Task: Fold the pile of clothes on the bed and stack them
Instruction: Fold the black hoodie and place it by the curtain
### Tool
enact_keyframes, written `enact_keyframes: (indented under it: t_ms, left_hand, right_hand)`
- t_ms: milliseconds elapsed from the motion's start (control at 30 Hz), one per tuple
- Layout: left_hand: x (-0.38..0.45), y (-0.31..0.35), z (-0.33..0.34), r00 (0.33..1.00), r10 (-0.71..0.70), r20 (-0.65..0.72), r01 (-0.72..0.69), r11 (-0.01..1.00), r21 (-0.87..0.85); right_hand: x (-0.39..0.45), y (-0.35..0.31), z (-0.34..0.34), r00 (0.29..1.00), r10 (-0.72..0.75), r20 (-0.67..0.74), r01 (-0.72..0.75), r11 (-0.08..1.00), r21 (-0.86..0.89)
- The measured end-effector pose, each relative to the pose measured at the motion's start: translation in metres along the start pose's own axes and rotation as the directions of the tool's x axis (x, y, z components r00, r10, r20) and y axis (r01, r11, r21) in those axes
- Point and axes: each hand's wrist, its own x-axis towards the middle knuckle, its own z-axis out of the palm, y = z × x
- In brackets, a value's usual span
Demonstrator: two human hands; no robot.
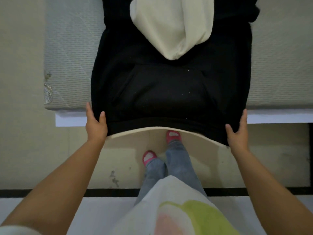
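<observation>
A big black hoodie (169,85) lies spread flat on the bed (71,65). It has a wide front pocket in the middle. Tiny bits of light fluff dot the dark cloth. Its bottom band hangs past the near edge of the bed. A thin cream edge (135,132) peeks out under that band, in a long curve. A cream cloth (172,26) lies on top of the hoodie, farther away, and comes down to a rounded tip near the pocket.

The left hand (95,123) holds the left bottom corner of the hoodie. Its grip is closed on the cloth, with the thumb on top and the fingers tucked under. The right hand (237,133) holds the right bottom corner the same way, pinched shut on the hem. So the hoodie stretches between the two hands, and most of it lies beyond them on the bed.

No words or labels can be read on the hoodie.

Below, two pink shoes (173,135) stand on the floor (25,150), under blue jeans (179,158).
</observation>
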Motion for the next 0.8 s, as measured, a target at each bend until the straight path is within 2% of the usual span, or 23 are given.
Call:
enact_keyframes:
  t_ms: [67, 167, 233, 367, 467, 600, 667, 800]
  left_hand:
    - [-0.009, -0.001, -0.009, 0.995, 0.097, 0.025, -0.098, 0.993, 0.069]
    - [-0.021, 0.0, -0.027, 0.971, 0.193, 0.143, -0.214, 0.964, 0.156]
    - [-0.028, -0.003, -0.041, 0.956, 0.201, 0.213, -0.246, 0.947, 0.209]
    - [-0.043, -0.017, -0.071, 0.953, 0.15, 0.264, -0.212, 0.951, 0.225]
    - [-0.059, -0.023, -0.085, 0.953, 0.107, 0.285, -0.161, 0.971, 0.176]
    - [-0.063, -0.004, -0.093, 0.966, 0.094, 0.239, -0.099, 0.995, 0.008]
    - [-0.054, 0.019, -0.093, 0.968, 0.136, 0.21, -0.134, 0.991, -0.023]
    - [-0.028, 0.082, -0.085, 0.969, 0.206, 0.137, -0.197, 0.977, -0.076]
  right_hand:
    - [-0.012, -0.005, -0.006, 0.999, -0.052, -0.002, 0.051, 0.997, -0.06]
    - [-0.029, -0.017, -0.017, 0.996, -0.08, 0.051, 0.085, 0.99, -0.113]
    - [-0.041, -0.022, -0.028, 0.993, -0.068, 0.098, 0.084, 0.983, -0.165]
    - [-0.077, -0.021, -0.046, 0.993, 0.015, 0.119, 0.016, 0.967, -0.256]
    - [-0.106, -0.018, -0.048, 0.994, 0.086, 0.069, -0.072, 0.981, -0.179]
    - [-0.115, -0.036, -0.047, 0.986, 0.164, -0.012, -0.163, 0.985, 0.049]
    - [-0.103, -0.058, -0.048, 0.99, 0.123, -0.065, -0.113, 0.984, 0.141]
    - [-0.063, -0.117, -0.05, 0.984, -0.007, -0.176, 0.019, 0.998, 0.067]
